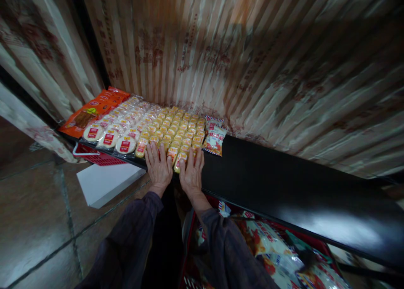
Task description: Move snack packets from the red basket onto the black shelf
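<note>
My left hand [158, 166] lies with its fingers stretched out against the front of the rows of small yellow wrapped snack packets [176, 129]. My right hand [192, 170] rests the same way a little to the right, its fingers touching the front packets at the right side of these rows. Neither hand is closed around anything. Left of the yellow packets stand rows of round white wrapped cakes [108, 138] with red labels. Just beyond my right fingers, two white and blue snack bags [214, 139] lean at the end of the rows.
Orange snack bags [94, 110] lie at the left end of the black shelf [268, 175]. Pleated plastic sheeting [189, 49] hangs behind. Below are a red basket [109, 158], a white box [109, 181] and, at lower right, a red crate holding several snack bags [268, 238].
</note>
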A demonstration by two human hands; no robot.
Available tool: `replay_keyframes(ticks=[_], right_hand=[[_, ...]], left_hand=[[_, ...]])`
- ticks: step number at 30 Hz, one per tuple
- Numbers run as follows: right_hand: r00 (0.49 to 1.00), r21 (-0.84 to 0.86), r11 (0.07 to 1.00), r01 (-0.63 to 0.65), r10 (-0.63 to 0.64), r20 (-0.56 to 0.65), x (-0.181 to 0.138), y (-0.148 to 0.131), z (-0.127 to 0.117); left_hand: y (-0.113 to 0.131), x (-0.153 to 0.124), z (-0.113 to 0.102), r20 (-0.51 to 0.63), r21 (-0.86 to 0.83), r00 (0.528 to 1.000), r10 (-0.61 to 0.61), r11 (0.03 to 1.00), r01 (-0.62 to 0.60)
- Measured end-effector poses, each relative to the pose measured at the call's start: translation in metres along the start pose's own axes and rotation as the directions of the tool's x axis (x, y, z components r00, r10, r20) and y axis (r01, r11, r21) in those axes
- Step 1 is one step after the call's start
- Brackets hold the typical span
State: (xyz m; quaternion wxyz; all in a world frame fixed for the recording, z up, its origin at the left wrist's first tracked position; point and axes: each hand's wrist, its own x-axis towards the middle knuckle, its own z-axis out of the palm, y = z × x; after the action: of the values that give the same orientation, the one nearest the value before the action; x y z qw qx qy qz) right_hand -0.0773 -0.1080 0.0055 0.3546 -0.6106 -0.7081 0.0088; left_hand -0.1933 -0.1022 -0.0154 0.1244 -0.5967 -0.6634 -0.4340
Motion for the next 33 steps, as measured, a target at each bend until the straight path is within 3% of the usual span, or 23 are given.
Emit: replay_keyframes(ticks=[7, 11, 14, 17, 20, 22, 25, 29, 31, 33], right_hand=[[0.993, 0.133, 0.991, -0.027, 0.042, -0.112, -0.002, 0.005, 0.0], [0.973, 0.311, 0.944, -0.107, 0.164, -0.164, -0.009, 0.011, -0.009], [0.939, 0.473, 0.854, -0.214, 0.314, -0.143, -0.021, 0.017, -0.019], [0.896, 0.62, 0.715, -0.324, 0.443, -0.043, -0.041, 0.021, -0.033], [0.874, 0.696, 0.607, -0.384, 0.481, 0.063, -0.068, 0.028, -0.055], [0.868, 0.656, 0.631, -0.415, 0.49, 0.078, -0.088, 0.038, -0.073], [0.882, 0.478, 0.771, -0.42, 0.471, 0.017, -0.12, 0.067, -0.104], [0.95, 0.159, 0.948, -0.274, 0.293, -0.109, -0.163, 0.12, -0.139], [0.972, -0.013, 0.979, -0.204, 0.201, -0.125, -0.183, 0.141, -0.153], [0.979, -0.167, 0.972, -0.164, 0.141, -0.144, -0.202, 0.154, -0.165]], left_hand=[[-0.001, 0.001, 0.0, -0.024, -0.028, 1.0, -0.002, 1.0, 0.001], [-0.001, 0.0, 0.0, -0.032, -0.047, 0.999, -0.011, 0.999, 0.009], [-0.002, -0.001, -0.001, -0.027, -0.067, 0.999, -0.017, 0.998, 0.015], [-0.004, 0.0, -0.004, -0.024, -0.087, 0.999, -0.02, 0.996, 0.018], [-0.005, 0.002, -0.009, -0.025, -0.139, 0.999, -0.036, 0.99, 0.032], [-0.003, 0.002, -0.016, -0.028, -0.177, 0.999, -0.046, 0.983, 0.04], [0.011, -0.006, -0.032, -0.045, -0.226, 0.998, -0.05, 0.973, 0.038], [0.055, -0.044, -0.057, -0.028, -0.322, 0.999, -0.022, 0.947, 0.012], [0.084, -0.076, -0.07, 0.048, -0.357, 0.999, 0.021, 0.934, -0.003], [0.11, -0.114, -0.081, 0.233, -0.382, 0.964, 0.13, 0.924, -0.033]])
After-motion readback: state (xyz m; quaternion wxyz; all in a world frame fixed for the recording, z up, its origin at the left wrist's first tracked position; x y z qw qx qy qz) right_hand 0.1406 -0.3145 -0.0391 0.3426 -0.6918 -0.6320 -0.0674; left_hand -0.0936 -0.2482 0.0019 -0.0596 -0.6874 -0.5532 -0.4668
